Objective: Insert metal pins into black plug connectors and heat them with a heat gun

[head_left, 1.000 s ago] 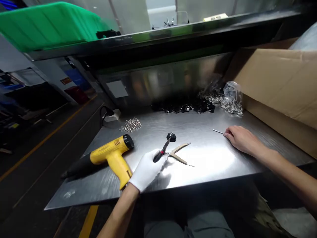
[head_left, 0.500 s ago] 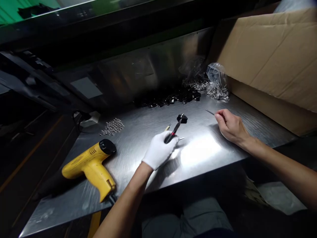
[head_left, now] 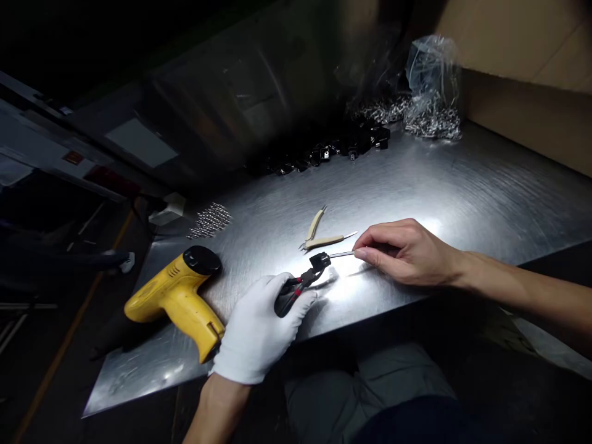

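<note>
My left hand (head_left: 259, 324), in a white glove, is closed around black pliers (head_left: 307, 279) with red marks on the handles. At the jaws of the pliers sits a small black part (head_left: 319, 261), held up over the near side of the table. My bare right hand (head_left: 409, 253) pinches a thin metal rod (head_left: 342, 254) between thumb and fingertips. The rod's far end meets the black part; whether it goes inside I cannot tell. Just beyond lies a spread pair of cream-handled pliers (head_left: 322, 240), touched by neither hand.
A yellow heat gun (head_left: 171, 296) lies at the left of the metal table (head_left: 485, 179). Behind it are metal pins (head_left: 210, 221). Several black parts (head_left: 324, 151) line the back, beside a clear bag of small metal pieces (head_left: 435, 92) and a cardboard box (head_left: 522, 105).
The pliers and black part have come nearer, toward the table's front edge. My right hand has moved left, bringing the rod to the part. The view has tilted down.
</note>
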The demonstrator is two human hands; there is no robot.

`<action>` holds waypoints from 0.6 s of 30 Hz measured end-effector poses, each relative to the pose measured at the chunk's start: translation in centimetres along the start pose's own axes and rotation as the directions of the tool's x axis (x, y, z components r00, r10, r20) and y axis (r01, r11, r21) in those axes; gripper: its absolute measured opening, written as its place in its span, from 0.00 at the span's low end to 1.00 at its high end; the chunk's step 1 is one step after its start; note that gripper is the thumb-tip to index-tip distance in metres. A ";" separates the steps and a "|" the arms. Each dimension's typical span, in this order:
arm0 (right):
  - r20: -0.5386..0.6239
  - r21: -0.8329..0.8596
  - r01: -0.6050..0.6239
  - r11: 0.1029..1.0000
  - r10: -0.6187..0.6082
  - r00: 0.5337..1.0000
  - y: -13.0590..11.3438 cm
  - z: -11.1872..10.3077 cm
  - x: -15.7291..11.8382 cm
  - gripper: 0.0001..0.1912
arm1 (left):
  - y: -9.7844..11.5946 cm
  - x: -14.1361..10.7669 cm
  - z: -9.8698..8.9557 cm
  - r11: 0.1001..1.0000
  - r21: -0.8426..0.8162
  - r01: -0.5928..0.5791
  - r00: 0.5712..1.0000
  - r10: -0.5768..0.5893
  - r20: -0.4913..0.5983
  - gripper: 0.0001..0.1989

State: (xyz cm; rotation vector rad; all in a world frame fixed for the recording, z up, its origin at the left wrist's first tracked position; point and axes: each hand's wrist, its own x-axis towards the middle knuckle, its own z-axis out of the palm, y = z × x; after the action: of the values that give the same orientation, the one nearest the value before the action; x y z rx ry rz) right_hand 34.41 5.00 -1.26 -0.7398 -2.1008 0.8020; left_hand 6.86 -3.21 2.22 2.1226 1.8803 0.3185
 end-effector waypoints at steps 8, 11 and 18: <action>0.020 0.008 0.001 1.000 -0.002 1.000 0.4 0.3 -0.8 0.07 | -0.1 0.1 0.6 0.991 0.132 -0.018 1.000 0.015 0.024 0.17; -0.001 -0.026 0.007 1.000 -0.007 1.000 0.5 0.2 -0.8 0.06 | 0.0 0.2 0.6 0.987 0.158 -0.032 0.999 0.030 0.015 0.17; 0.091 -0.172 0.057 0.983 -0.041 0.995 0.8 -0.1 -1.4 0.09 | -0.3 0.3 1.0 0.961 0.261 -0.095 0.995 0.086 0.046 0.21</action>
State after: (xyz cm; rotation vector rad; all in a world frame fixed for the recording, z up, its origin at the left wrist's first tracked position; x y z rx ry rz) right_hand 35.45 4.51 -2.42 -0.7537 -2.2809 0.6392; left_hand 7.00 -2.98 1.16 2.3734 1.8997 0.0509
